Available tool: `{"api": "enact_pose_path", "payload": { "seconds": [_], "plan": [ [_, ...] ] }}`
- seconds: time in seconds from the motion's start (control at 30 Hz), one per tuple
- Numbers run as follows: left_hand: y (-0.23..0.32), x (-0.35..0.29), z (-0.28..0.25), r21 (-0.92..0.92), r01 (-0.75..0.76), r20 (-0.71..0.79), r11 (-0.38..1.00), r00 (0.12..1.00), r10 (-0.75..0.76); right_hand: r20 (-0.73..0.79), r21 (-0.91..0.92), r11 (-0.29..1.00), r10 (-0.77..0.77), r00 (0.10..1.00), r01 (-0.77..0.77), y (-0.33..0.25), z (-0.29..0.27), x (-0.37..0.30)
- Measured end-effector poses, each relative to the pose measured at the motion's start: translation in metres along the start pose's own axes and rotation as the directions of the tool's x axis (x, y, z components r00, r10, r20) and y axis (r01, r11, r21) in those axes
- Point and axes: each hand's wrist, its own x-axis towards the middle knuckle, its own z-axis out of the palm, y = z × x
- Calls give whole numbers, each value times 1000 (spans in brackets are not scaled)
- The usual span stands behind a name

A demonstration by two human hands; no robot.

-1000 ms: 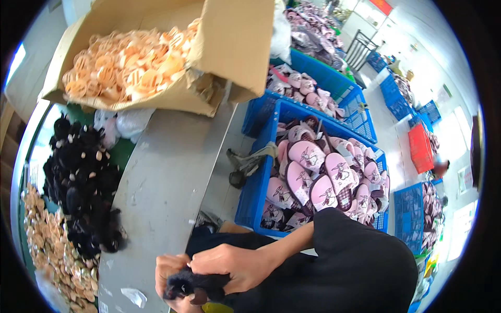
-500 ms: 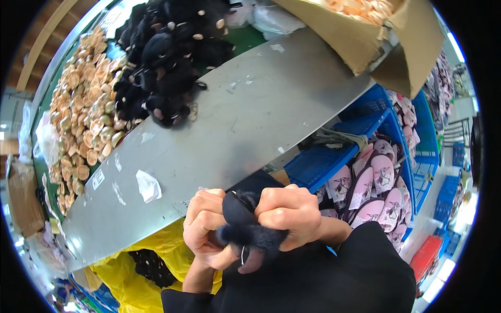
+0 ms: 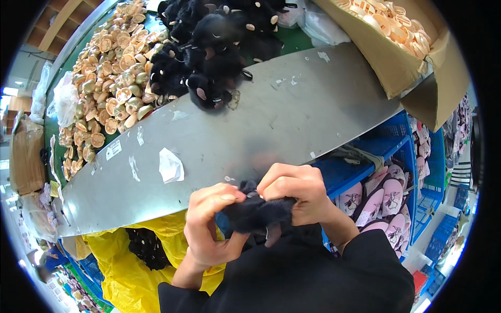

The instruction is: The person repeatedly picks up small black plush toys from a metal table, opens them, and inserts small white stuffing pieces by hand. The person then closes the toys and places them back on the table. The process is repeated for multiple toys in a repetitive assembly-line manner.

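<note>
Between my two hands is a small black plush piece (image 3: 258, 214), furry, with a pinkish ear-like flap hanging from its lower side. My left hand (image 3: 206, 229) grips its left end, thumb below and curled fingers above. My right hand (image 3: 298, 189) pinches the upper right part, its fingertips close to those of the left. The fingers hide some of the plush. Behind my hands is the grey metal tabletop (image 3: 271, 115). On its far side lies a heap of similar black plush pieces (image 3: 214, 52), several with pale round bits on them.
Gold and peach plastic half-shells (image 3: 112, 78) are heaped at the far left. A cardboard box (image 3: 365, 44) holding peach plastic rings stands far right. Blue crates (image 3: 342, 177) with pink slippers (image 3: 391, 198) are at right. A yellow bag (image 3: 122, 271) containing black pieces sits lower left.
The plush has turned from upright to lying crosswise between my hands. My left hand has loosened from a fist into a wider grip. The surroundings have shifted rightward in view.
</note>
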Motion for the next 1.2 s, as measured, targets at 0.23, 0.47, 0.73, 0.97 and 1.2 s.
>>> {"api": "enact_pose_path", "payload": {
  "seconds": [0.23, 0.47, 0.73, 0.97, 1.2],
  "plan": [
    [-2, 5, 9, 358, -194, -159, 914, 951, 264, -109, -214, 957, -222, 969, 195, 2, 25, -5],
    [-19, -1, 14, 281, -70, -202, 957, 971, 130, -105, -479, 840, -343, 934, 254, 7, 34, -1],
    [8, -12, -2, -307, 193, -113, 932, 965, -237, 102, -692, 590, -490, 866, 416, 16, 38, -7],
    [-3, -18, 6, -52, 309, -239, 950, 919, -312, 140, -523, 742, -411, 901, 420, 12, 9, 0],
    [-22, -22, 16, -89, 261, -404, 961, 873, -275, -30, -890, 438, -339, 940, 130, -32, -124, 83]
  ]
}}
